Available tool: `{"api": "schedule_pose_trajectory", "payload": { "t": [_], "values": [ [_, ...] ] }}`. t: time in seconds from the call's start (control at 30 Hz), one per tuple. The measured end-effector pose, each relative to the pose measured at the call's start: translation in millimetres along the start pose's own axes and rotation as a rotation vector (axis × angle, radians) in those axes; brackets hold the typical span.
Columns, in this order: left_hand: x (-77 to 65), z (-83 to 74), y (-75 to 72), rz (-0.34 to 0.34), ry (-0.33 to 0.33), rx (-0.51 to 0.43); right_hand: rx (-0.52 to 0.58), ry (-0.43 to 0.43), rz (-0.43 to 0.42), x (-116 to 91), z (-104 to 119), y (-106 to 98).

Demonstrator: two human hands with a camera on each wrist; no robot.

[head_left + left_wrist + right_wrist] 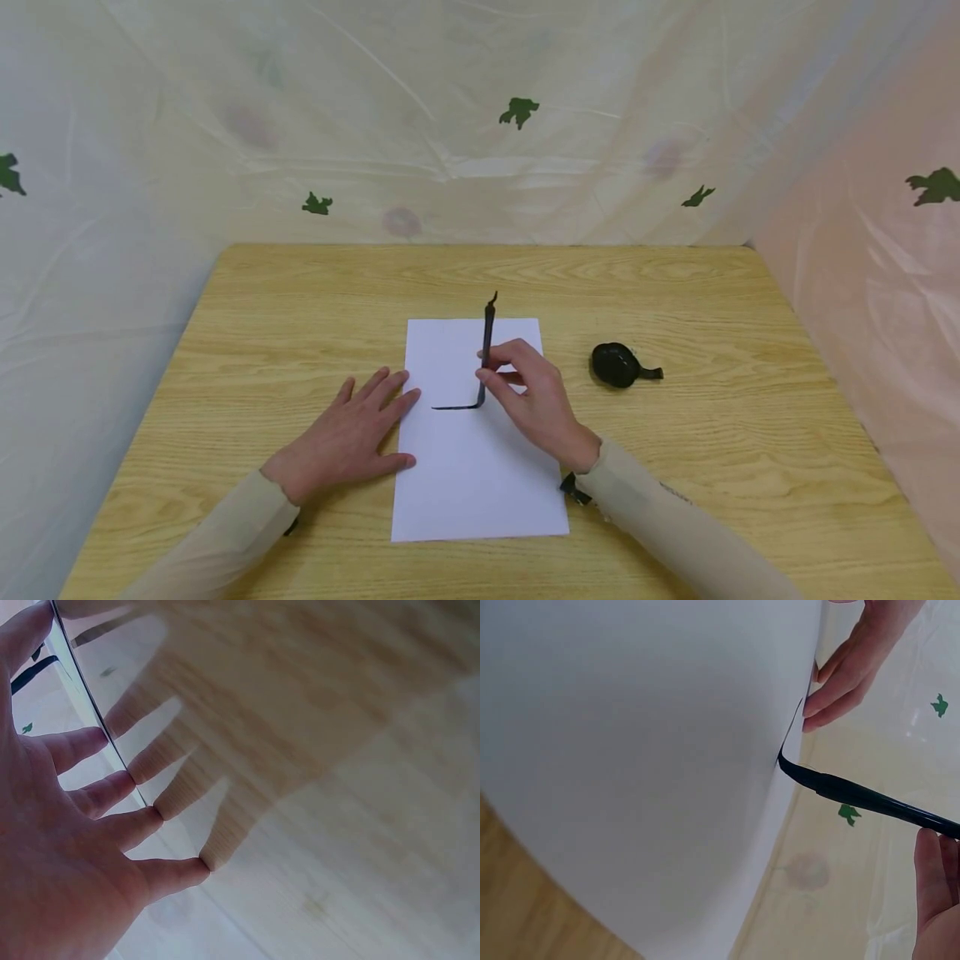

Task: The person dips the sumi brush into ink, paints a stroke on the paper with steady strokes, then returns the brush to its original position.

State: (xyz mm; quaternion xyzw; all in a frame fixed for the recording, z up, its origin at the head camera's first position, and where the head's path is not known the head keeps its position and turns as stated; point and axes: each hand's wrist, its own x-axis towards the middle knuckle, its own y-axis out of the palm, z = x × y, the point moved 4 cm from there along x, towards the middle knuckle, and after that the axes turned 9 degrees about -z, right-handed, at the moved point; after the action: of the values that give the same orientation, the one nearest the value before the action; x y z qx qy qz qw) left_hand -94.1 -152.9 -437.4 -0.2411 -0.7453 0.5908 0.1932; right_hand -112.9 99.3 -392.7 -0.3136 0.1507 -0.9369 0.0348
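Observation:
My right hand (536,396) pinches a dark ink brush (487,342) between thumb and fingers, holding it almost upright. The brush's black tip bends against a white sheet of paper (480,492), as the right wrist view also shows at the bristles (795,769). A thin black ink line (453,408) runs left from that tip. My left hand (345,437) lies with spread fingers at the sheet's left edge, fingertips on the paper. In the left wrist view the left hand's fingers (172,876) stretch out straight against the tabletop.
A small glossy black pot with a short handle (615,365) stands right of the paper on the wooden table (300,292). Pale hanging sheets (420,92) with green leaf shapes enclose the table's back and sides.

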Motion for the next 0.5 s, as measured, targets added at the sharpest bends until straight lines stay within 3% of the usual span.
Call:
{"api": "schedule_pose_trajectory", "payload": {
  "t": [0.5],
  "values": [
    [-0.2,0.7,1.3,0.004,-0.002,-0.002,0.002,0.019,0.000,-0.5,0.6,-4.4]
  ]
}}
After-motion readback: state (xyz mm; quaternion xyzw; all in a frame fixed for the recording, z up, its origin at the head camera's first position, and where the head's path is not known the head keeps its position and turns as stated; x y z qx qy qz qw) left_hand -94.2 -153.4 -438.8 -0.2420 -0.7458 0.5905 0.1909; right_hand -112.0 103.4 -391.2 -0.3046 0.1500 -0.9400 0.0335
